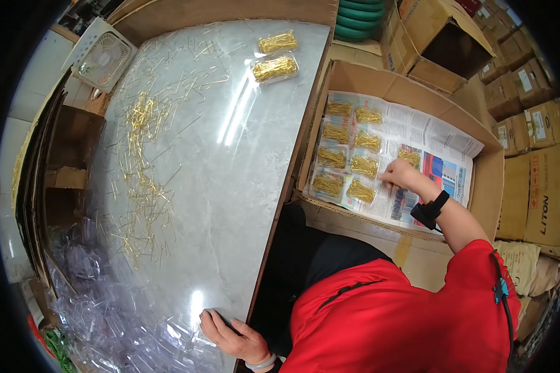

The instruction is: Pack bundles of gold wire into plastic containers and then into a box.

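My left hand (233, 339) rests on the near edge of the grey marbled table (230, 186), fingers stretched out and nothing held. My right hand (402, 175) reaches into a wide cardboard box (386, 87) on the right. Its fingers are drawn together beside the packs; whether they hold anything is hidden. Clear plastic packs of gold wire hooks (364, 165) lie in two columns on newspaper (454, 137) in the box. Another gold pack (409, 155) sits just beyond my right hand. Two filled clear trays of gold hooks (275, 67) stand at the table's far end.
Loose gold wire hooks (143, 155) are strewn along the table's left half. Clear plastic cases (124, 317) are heaped at the near left. A white fan (102, 56) stands at the far left. Stacked cartons (529, 124) line the right side, with green coils (358, 18) behind the box.
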### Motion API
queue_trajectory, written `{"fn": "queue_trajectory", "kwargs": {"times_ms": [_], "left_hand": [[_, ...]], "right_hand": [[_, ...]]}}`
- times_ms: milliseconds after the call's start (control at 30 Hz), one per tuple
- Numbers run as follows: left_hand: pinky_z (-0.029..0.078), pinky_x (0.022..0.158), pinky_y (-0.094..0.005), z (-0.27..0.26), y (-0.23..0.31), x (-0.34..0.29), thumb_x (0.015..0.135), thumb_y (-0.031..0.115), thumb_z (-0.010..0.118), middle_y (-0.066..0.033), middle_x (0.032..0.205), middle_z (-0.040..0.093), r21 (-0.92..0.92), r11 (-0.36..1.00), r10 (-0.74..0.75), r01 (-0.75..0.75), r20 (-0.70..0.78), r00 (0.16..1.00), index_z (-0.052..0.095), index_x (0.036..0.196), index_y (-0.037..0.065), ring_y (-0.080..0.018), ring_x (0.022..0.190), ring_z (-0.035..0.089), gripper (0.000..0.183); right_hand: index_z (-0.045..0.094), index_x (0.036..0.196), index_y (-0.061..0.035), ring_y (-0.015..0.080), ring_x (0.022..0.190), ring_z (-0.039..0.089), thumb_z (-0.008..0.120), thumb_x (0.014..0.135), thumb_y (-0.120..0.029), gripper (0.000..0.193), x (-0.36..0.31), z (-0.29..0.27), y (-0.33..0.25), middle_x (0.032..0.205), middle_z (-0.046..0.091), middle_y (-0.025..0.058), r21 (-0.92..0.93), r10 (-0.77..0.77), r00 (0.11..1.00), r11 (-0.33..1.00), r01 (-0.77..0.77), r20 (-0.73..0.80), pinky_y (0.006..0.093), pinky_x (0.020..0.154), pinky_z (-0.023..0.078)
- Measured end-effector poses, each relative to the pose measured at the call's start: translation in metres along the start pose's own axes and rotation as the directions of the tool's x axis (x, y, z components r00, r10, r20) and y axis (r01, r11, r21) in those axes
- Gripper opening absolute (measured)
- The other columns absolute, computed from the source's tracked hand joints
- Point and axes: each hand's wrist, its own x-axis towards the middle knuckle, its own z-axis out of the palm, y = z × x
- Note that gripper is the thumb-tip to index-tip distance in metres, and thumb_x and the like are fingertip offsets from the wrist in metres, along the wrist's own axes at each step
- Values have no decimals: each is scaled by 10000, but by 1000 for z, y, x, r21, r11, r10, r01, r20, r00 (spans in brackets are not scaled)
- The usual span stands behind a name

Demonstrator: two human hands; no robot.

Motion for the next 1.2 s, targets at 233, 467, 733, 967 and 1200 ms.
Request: {"fn": "queue_trajectory", "kwargs": {"times_ms": [233,467,733,967,1200], "left_hand": [[370,1087,-569,0,2,1,1045,211,449,-289,1380,519,-22,1000,-3,3,2,1000,543,1312,-124,-472,1287,485,438],[368,1096,-567,-1,1,1,1050,226,446,-284,1386,516,-2,1000,11,-11,-1,1000,544,1316,-115,-468,1290,485,444],[378,1084,-566,0,0,0,1049,224,444,-283,1384,520,-10,1000,4,-4,-1,1000,546,1315,-115,-468,1281,491,442],[382,1083,-558,-1,3,1,1041,214,457,-273,1385,525,-9,1000,-2,2,-12,1000,553,1311,-111,-469,1292,485,433],[382,1087,-553,-2,2,1,1031,195,463,-269,1387,525,-18,1000,-6,6,-1,1000,556,1312,-105,-474,1304,474,422]], "right_hand": [[718,797,31,105,522,559,722,904,-162,220,11,20,23,677,696,64,180,12,994,983,-32,109,286,470,443],[707,782,12,89,480,500,722,908,-180,231,13,30,12,674,690,60,366,83,992,924,-112,93,277,435,389],[668,762,9,122,475,543,644,964,-267,343,9,30,7,670,691,68,297,68,998,952,-69,13,300,445,425],[642,1031,31,162,529,597,523,990,-210,273,19,11,2,751,694,104,227,-23,937,968,108,-350,317,486,478],[634,1032,21,131,544,568,540,964,-164,218,50,1,10,790,694,88,254,-6,933,962,104,-361,297,477,449]]}}
